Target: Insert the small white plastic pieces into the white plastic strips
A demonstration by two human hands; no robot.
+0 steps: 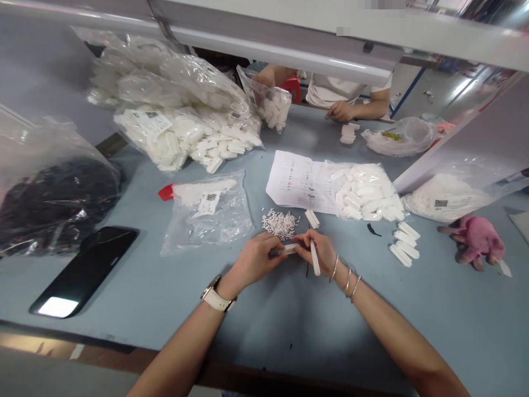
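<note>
My left hand (258, 258) is closed on one end of a small white strip-like piece (288, 250). The fingertips of my right hand (318, 251) pinch the other end of it. A longer white rod (315, 259) also lies in my right hand, pointing down toward me, with a thin dark stick (307, 270) beside it. Just beyond my fingers is a pile of tiny white pellets (280, 223). A pair of white pieces (312, 219) rests right of the pile.
Filled clear bags (185, 132) crowd the back left; a black phone (88, 270) lies left. Behind the pile are a paper sheet (295, 179) and a bag of white pieces (367, 193). White pieces (405, 242) and a pink toy (479, 240) sit right. Another person's hand (342, 111) rests across the table.
</note>
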